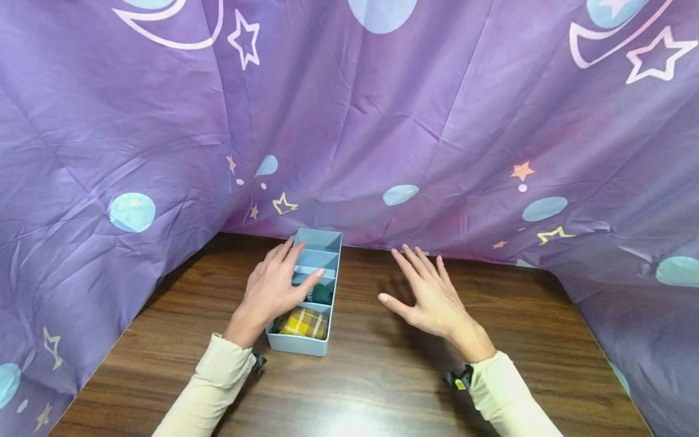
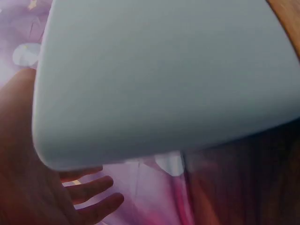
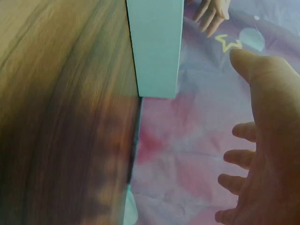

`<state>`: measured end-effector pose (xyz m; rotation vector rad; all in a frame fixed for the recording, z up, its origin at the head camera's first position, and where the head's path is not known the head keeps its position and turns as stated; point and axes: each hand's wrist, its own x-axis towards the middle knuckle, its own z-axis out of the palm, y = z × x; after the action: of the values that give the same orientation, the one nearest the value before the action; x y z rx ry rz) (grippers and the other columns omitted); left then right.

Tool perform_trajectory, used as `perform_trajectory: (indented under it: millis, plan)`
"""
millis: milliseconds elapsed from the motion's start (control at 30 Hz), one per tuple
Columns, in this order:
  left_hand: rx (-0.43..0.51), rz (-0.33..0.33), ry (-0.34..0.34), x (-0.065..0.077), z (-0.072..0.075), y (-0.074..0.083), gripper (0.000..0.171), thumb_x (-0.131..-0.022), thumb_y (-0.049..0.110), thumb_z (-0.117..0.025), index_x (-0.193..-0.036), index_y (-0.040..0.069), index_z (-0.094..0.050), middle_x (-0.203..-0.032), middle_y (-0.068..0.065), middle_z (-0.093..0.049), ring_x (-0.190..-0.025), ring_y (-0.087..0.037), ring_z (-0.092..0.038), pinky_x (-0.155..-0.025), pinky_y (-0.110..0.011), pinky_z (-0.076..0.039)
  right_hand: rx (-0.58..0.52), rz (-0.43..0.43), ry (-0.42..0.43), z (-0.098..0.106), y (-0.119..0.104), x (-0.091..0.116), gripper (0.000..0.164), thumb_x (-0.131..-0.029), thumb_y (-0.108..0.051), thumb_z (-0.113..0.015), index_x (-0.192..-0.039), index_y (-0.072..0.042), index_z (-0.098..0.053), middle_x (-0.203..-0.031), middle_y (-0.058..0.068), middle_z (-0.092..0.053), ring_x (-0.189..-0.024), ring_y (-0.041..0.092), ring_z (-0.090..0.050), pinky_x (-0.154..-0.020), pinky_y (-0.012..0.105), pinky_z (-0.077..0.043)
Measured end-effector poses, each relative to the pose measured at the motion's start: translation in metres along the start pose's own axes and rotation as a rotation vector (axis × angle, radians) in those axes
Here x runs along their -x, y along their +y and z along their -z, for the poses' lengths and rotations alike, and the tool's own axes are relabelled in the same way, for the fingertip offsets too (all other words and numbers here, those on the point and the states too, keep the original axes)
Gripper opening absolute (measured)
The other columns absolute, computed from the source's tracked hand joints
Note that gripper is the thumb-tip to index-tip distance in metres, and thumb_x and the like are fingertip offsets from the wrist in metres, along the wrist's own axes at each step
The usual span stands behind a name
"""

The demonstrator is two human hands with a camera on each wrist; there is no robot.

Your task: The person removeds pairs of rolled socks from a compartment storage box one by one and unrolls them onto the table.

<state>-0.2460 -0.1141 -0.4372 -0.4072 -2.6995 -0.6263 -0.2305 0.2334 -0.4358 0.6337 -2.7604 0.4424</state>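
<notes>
A long light-blue divided box (image 1: 297, 346) stands on the table. Folded yellow-and-brown plaid fabric (image 1: 304, 323) fills its front compartment, and a dark green folded item with pale lettering (image 1: 322, 294) lies in the one behind. My left hand (image 1: 273, 288) hovers over the box's left side with fingers extended; whether it touches the rim I cannot tell. In the left wrist view the box's wall (image 2: 164, 79) covers part of that hand (image 2: 28, 183). To the right of the box, my right hand (image 1: 434, 297) is spread above the table, holding nothing.
The brown wood-grain table (image 1: 371, 364) extends around the box on both sides. A purple curtain (image 1: 415, 133) with stars and moons hangs along the back and both sides. The box's far end lies close to the back curtain.
</notes>
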Motion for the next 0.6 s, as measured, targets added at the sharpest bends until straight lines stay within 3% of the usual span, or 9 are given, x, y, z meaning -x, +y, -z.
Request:
perform_trajectory:
  millis: [333, 500, 600]
  plan:
    - [0.023, 0.065, -0.003, 0.003, -0.002, -0.015, 0.069, -0.102, 0.067, -0.058, -0.151, 0.018, -0.062, -0.161, -0.014, -0.056, -0.142, -0.039, -0.060, -0.105, -0.062, -0.055, -0.041, 0.105, 0.054, -0.006, -0.021, -0.001, 0.088, -0.097, -0.059, -0.072, -0.169, -0.022, -0.037, -0.177, 0.005, -0.036, -0.164, 0.032, -0.033, -0.131, 0.062, -0.028]
    - [0.059, 0.093, 0.025, 0.003, -0.005, -0.023, 0.056, -0.108, 0.058, -0.054, -0.142, 0.016, -0.069, -0.146, -0.011, -0.069, -0.128, -0.038, -0.070, -0.092, -0.061, -0.060, -0.057, 0.167, 0.079, -0.008, -0.032, -0.003, 0.082, -0.098, -0.052, -0.074, -0.167, -0.020, -0.043, -0.172, 0.006, -0.043, -0.161, 0.030, -0.039, -0.131, 0.061, -0.027]
    - [0.066, 0.106, 0.034, 0.004, -0.008, -0.028, 0.047, -0.111, 0.051, -0.052, -0.135, 0.015, -0.071, -0.133, -0.009, -0.075, -0.116, -0.039, -0.074, -0.083, -0.062, -0.061, -0.077, 0.190, 0.072, -0.010, -0.037, -0.003, 0.077, -0.099, -0.047, -0.073, -0.166, -0.023, -0.043, -0.171, 0.005, -0.045, -0.157, 0.030, -0.045, -0.126, 0.061, -0.036]
